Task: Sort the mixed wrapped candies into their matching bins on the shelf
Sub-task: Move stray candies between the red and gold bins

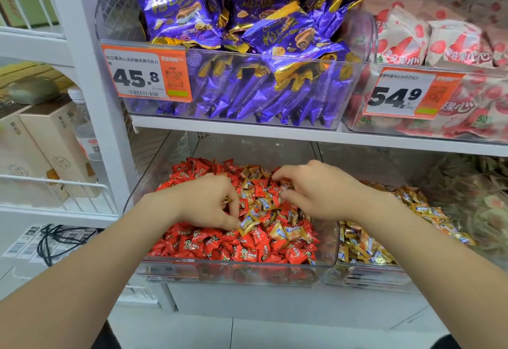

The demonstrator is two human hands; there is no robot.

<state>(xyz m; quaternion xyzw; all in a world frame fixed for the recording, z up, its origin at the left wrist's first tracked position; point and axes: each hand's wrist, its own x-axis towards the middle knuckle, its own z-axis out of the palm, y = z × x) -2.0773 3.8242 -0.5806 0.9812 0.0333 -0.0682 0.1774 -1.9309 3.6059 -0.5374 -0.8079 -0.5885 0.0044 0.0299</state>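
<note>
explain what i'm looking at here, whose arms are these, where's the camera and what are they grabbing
There is no machine here. These are a person's two bare arms, filmed by one wide-angle camera worn on the head, looking forward and down. The left hand and right hand reach into a clear bin on the lower shelf. It is full of red candies with gold candies mixed in. The left fingers curl round one of the gold candies. The right fingers curl among the pile, but I cannot tell whether they grip anything. The neighbouring bin on the right holds gold ones. Above sit purple packets and red-and-white packets.
</note>
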